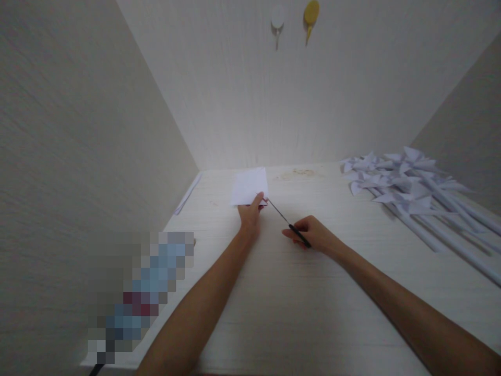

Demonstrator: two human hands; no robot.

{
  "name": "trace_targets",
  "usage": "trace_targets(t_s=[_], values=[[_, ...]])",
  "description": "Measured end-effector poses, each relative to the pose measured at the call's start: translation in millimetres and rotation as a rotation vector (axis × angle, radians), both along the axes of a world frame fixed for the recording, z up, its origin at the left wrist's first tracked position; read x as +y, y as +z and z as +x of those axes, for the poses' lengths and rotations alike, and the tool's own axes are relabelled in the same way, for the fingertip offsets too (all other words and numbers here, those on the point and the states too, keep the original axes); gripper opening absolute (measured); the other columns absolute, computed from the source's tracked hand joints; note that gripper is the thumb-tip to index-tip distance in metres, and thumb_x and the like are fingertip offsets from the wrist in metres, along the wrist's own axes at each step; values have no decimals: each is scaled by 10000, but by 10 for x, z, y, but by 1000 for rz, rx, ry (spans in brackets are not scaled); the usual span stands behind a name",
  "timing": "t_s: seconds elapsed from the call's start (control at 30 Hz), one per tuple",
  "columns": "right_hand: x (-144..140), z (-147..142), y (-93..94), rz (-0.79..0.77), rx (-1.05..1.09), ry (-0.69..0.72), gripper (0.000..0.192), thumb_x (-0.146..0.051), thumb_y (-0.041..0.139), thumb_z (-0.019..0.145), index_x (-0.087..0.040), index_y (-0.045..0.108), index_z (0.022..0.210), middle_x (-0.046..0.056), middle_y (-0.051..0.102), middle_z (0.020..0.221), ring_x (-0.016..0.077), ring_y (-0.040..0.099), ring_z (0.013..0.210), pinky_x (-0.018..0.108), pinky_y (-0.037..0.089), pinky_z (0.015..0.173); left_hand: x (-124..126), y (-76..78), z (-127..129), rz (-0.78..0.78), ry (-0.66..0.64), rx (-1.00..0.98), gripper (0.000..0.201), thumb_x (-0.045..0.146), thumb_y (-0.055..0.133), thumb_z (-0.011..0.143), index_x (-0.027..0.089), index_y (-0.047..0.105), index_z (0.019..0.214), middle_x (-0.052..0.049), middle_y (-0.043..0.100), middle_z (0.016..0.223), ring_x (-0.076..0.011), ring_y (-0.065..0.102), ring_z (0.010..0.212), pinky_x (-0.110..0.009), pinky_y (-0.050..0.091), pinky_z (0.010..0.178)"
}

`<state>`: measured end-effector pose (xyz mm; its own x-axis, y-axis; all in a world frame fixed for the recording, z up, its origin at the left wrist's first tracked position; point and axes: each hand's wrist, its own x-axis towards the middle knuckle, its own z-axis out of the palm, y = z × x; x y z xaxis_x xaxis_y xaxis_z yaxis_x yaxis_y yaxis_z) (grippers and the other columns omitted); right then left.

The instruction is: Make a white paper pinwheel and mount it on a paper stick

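My left hand (251,211) grips the near right corner of a white paper sheet or thin stack (249,184), thumb on top and fingers underneath. My right hand (309,232) is closed around the black handle of a slim metal tool (278,211). Its long thin shaft points up and left, with the tip end by my left thumb at the paper's corner. A small reddish bit shows there, too tiny to make out. Whether the tip touches the paper I cannot tell, nor the tool's exact kind.
Several white paper pinwheels (407,183) on rolled paper sticks lie piled on the right of the pale tabletop (250,313). A folded white strip (188,194) lies by the left wall. A blurred-out blue object (160,271) is at left. White (277,18) and yellow (311,13) hooks hang on the back wall.
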<state>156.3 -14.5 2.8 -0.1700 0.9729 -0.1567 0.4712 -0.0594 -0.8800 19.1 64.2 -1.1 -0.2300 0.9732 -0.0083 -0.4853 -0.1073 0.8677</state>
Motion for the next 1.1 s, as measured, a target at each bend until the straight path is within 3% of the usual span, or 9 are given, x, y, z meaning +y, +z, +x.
trace_targets(t_s=[1.1], values=[[17,1,-32,13,-85,-12,495,-612,543,605,-165,420,432,-16,412,390,78,360,375,227,248,386,-1,16,5,10,9,-38,175,161,678,509,137,571,645,22,591,584,-78,535,511,-197,402,479]])
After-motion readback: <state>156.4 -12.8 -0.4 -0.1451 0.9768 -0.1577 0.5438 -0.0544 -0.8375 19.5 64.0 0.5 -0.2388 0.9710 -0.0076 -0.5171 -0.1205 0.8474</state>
